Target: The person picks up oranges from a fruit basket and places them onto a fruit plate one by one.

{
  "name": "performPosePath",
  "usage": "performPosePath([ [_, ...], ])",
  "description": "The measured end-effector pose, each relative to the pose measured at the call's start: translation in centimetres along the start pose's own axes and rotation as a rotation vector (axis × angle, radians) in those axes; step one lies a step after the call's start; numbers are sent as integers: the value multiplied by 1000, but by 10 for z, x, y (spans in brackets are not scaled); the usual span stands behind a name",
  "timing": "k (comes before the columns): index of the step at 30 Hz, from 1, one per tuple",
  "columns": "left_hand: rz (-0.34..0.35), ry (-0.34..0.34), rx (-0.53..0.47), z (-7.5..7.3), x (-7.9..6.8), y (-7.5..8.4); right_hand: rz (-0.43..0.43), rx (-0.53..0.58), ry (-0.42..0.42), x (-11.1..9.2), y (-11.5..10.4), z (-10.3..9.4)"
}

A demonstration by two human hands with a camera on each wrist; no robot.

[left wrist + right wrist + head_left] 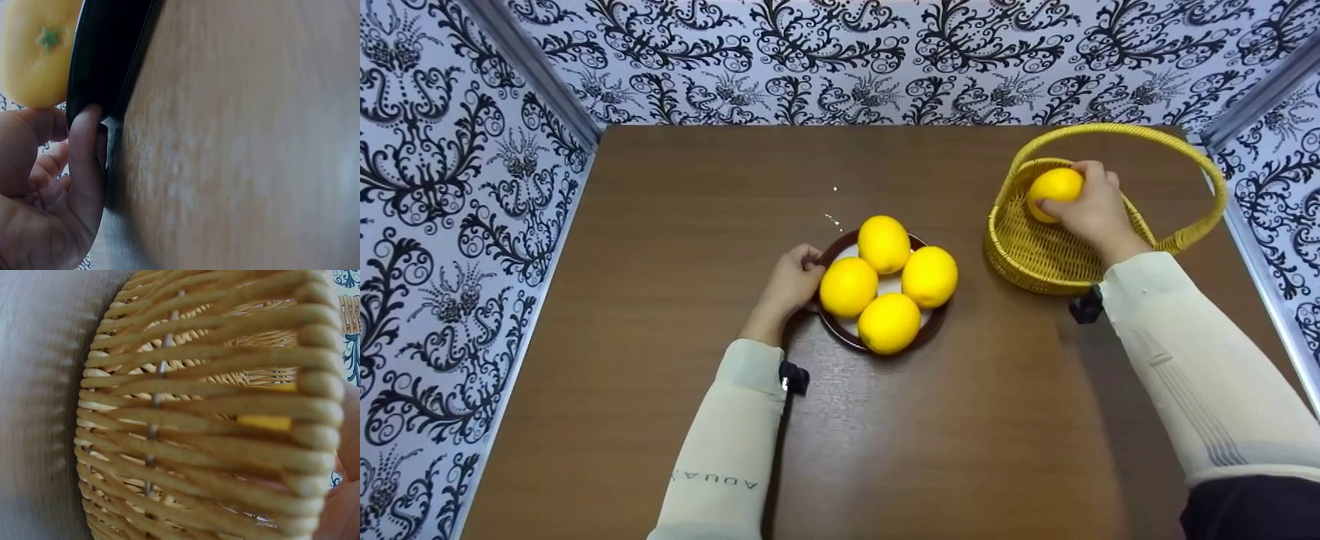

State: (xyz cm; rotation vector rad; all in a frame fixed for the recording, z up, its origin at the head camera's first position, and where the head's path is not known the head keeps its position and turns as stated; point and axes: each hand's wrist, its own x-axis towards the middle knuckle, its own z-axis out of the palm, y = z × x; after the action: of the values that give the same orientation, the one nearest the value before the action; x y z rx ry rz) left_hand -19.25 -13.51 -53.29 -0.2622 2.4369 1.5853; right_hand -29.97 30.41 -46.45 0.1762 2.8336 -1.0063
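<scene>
My left hand (793, 283) pinches the left rim of a dark brown plate (829, 330); the left wrist view shows a finger against the plate's dark outer side (112, 50). Several yellow lemons (889, 322) lie in a ring on the plate. One lemon (42, 50) in the left wrist view bears a green star-shaped stem mark. Over at the right, my right hand (1099, 206) holds another lemon (1054, 187) inside the yellow wicker basket (997, 251). Woven strands of the basket (208, 399) mostly hide that hand and lemon in the right wrist view.
The basket's tall arched handle (1110, 129) leans to the right, beside my right forearm. A brown wooden table (675, 210) carries everything. Patterned wall panels (870, 67) stand behind it and at both sides.
</scene>
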Motion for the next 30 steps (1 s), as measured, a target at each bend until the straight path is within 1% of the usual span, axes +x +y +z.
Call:
performPosePath([
  [6, -17, -10, -17, -1, 0, 2, 2, -12, -14, -4, -2, -3],
  [12, -11, -6, -16, -1, -1, 2, -5, -12, -25, -10, -6, -7],
  [19, -17, -24, -63, -1, -2, 1, -68, -17, -22, -19, -10, -6],
  [25, -16, -22, -53, -1, -1, 0, -92, -12, -28, -28, -16, -4],
  [30, -16, -26, -54, 0, -1, 0, -153, -3, -19, -36, -22, -2],
])
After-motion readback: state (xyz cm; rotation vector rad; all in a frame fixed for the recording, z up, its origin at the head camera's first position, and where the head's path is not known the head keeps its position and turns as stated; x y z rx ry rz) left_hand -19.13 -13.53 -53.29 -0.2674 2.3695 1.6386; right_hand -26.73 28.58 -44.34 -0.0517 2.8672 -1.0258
